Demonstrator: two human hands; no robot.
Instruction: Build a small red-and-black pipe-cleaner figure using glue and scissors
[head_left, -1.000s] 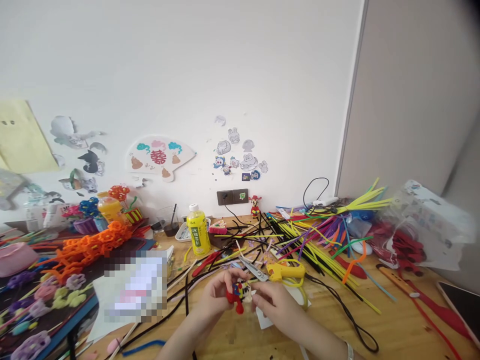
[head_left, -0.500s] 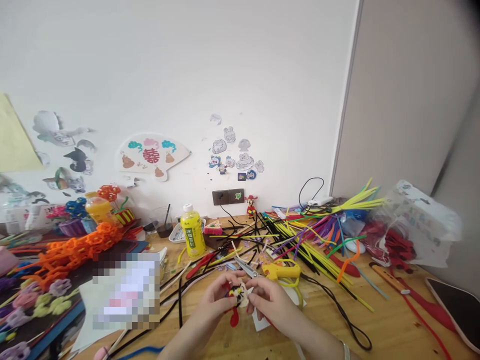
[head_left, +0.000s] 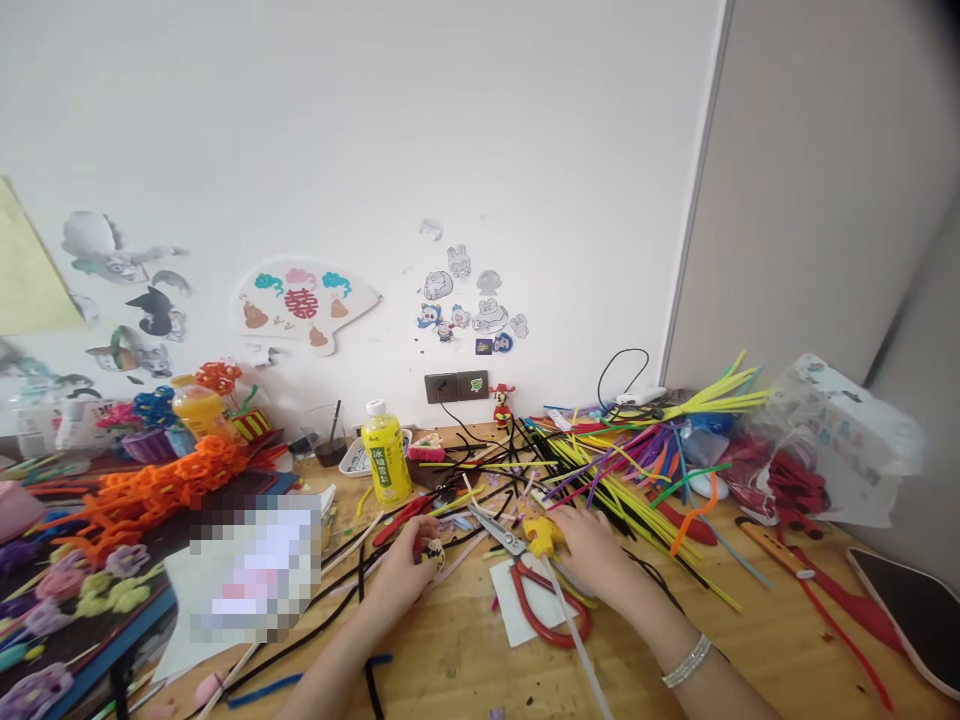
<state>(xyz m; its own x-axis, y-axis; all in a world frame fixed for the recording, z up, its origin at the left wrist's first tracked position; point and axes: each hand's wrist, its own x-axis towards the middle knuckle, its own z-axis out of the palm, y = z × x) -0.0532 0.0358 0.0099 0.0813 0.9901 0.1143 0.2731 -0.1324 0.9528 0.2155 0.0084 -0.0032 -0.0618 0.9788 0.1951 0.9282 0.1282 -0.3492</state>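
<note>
My left hand (head_left: 405,575) is closed around a small pipe-cleaner figure (head_left: 433,551) of red, black, white and yellow, held just above the wooden desk (head_left: 750,650). My right hand (head_left: 592,550) rests over the yellow glue gun (head_left: 541,535) to the right, fingers curled on its body. Red-handled scissors (head_left: 525,580) lie between the hands, partly on a white paper scrap (head_left: 508,615). A long white stick (head_left: 574,640) runs from the glue gun toward me.
A heap of coloured pipe cleaners (head_left: 637,465) covers the desk behind my right hand. A yellow bottle (head_left: 385,453), an orange pipe-cleaner chain (head_left: 161,485), a plastic bag (head_left: 832,440) and a tablet (head_left: 911,615) surround the work spot. Black cords trail across the desk.
The hands parted. My left hand carried the figure a little left; my right hand let go of it and reached right onto the glue gun. The scissors and paper scrap are now uncovered.
</note>
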